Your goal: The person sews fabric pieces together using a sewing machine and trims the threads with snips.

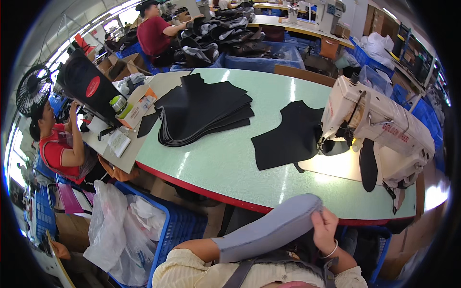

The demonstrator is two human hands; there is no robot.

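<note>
A grey-blue fabric tube [269, 225] with a stitched seam along its edge lies over my left forearm, from near the elbow to its rounded far end. My left hand is hidden, apparently inside the tube; its fingers cannot be seen. At the tube's far right end, my right hand [325, 227] is closed on the fabric edge. Beyond my hands stands a white sewing machine [379, 122] with its work light on. A black cut piece [290, 137] lies by its needle, touching neither hand. A narrow black piece [368, 165] rests on the machine's bed.
A stack of black cut pieces [206, 105] sits on the green table [216, 165], whose red front edge is close to me. At lower left stands a blue crate [177, 230] with plastic bags. Two co-workers [156, 33] are at the left and back.
</note>
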